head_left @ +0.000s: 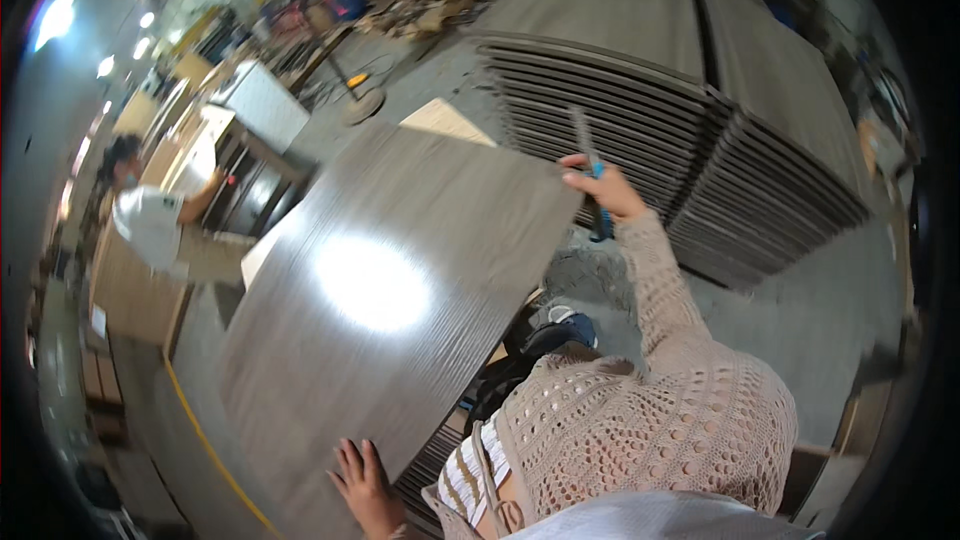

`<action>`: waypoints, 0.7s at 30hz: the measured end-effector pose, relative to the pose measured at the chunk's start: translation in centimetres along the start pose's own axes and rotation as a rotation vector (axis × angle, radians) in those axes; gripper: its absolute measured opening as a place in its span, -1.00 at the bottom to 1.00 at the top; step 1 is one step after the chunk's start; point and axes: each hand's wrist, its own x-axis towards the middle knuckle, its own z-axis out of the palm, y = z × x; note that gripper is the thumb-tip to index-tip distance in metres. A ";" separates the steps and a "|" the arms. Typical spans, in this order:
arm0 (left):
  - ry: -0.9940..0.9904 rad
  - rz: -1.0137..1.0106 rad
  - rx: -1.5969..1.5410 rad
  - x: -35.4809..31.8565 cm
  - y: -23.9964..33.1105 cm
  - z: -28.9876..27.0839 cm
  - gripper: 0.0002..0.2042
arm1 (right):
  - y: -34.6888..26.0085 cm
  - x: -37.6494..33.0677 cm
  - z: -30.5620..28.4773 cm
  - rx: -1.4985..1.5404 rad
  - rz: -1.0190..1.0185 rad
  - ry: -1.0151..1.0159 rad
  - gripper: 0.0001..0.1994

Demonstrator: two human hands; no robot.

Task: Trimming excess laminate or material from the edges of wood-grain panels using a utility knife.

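A large grey wood-grain panel (pixel 450 190) lies slanting in front of me, with a bright patch of glare near its middle. On its near left part rests my left hand (pixel 368 490), open, fingers spread on the surface. At the panel's far right corner, my right hand (pixel 612 190) is closed around a knife-like tool (pixel 580 130) with a blue handle and a long, narrow grey blade pointing up and away. The thumb and fingers of that hand are right by the panel's corner; whether they also press on it I cannot tell.
Tall stacks of similar grey panels (pixel 620 20) stand at the far right. A pale board (pixel 447 121) sticks out beyond the panel. Another person (pixel 150 220) works at a bench on the left. A yellow line (pixel 210 450) runs along the floor.
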 end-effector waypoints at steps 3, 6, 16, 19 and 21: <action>-0.038 0.002 -0.027 -0.3 0.7 -4.7 -0.49 | -2.5 -3.2 -1.2 0.042 -0.076 0.071 -0.69; -0.038 0.051 -0.076 -0.6 1.9 -9.2 -0.54 | -4.1 -4.9 -3.8 -0.077 -0.172 0.182 -0.74; 0.345 0.297 -0.017 -1.3 1.7 -22.6 -0.73 | -15.6 -6.3 -5.5 0.131 -0.446 0.202 -0.60; 0.482 0.371 0.077 0.4 -1.4 -24.8 -0.68 | -18.8 -3.0 -8.7 0.220 -0.440 0.134 -0.55; 0.609 0.364 0.175 2.0 -2.5 -26.0 -0.61 | -20.8 -0.8 -9.7 0.205 -0.429 0.096 -0.52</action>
